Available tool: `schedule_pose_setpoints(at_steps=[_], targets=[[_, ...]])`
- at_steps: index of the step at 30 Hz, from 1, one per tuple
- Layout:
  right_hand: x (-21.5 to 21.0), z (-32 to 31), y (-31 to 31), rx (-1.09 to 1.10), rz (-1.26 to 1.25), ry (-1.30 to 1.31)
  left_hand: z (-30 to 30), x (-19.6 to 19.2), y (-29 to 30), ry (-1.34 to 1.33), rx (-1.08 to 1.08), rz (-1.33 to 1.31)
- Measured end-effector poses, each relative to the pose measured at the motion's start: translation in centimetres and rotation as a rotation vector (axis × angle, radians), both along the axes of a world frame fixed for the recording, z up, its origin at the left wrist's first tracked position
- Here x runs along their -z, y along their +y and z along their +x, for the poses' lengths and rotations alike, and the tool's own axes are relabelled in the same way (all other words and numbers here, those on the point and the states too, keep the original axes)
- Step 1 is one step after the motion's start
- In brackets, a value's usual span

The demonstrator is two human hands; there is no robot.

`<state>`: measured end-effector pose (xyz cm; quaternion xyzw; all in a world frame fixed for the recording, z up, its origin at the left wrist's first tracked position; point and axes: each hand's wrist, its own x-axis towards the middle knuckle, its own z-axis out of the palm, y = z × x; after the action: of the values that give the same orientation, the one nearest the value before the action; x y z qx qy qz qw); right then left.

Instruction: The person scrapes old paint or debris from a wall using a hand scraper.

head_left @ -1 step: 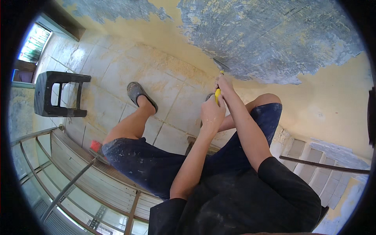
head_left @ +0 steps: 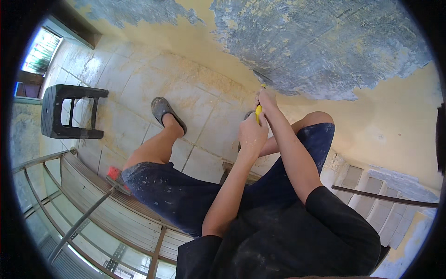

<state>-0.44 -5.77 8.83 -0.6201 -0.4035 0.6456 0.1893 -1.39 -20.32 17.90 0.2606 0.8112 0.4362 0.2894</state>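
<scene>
Both of my hands grip one yellow-handled scraper (head_left: 258, 111). Its thin dark blade reaches the wall (head_left: 306, 51) at the lower border of a rough grey-blue patch, where the yellow paint is gone. My left hand (head_left: 252, 132) is closed round the rear of the handle. Farther up, close to the blade, my right hand (head_left: 265, 100) is wrapped round it. Pale dust marks my fingers. The blade shows only as a narrow sliver, so I cannot tell whether its whole edge touches the wall.
A black plastic stool (head_left: 74, 111) lies on its side on the dusty tiled floor (head_left: 125, 79). Metal railings (head_left: 83, 218) and a slatted bench (head_left: 100, 190) run along the left, near a red object (head_left: 114, 173). Steps (head_left: 371, 190) show at the right. Crumbs lie along the wall's foot.
</scene>
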Motion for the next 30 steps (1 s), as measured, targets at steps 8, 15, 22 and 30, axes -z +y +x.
schedule_pose_setpoints(at_steps=[8,15,22,30], targets=[[1.0,0.7,1.1,0.015,0.02,0.045,1.4,-0.5,1.7,-0.042,-0.008,-0.058],[1.7,0.4,2.0,-0.025,-0.007,-0.012,1.8,0.2,2.9,-0.01,0.004,-0.16],[5.1,0.0,3.2,-0.154,-0.07,-0.063,1.5,2.5,3.9,0.006,-0.012,-0.203],[13.5,-2.4,6.9,-0.356,-0.098,-0.093,-2.2,5.4,7.4,-0.036,-0.042,-0.286]])
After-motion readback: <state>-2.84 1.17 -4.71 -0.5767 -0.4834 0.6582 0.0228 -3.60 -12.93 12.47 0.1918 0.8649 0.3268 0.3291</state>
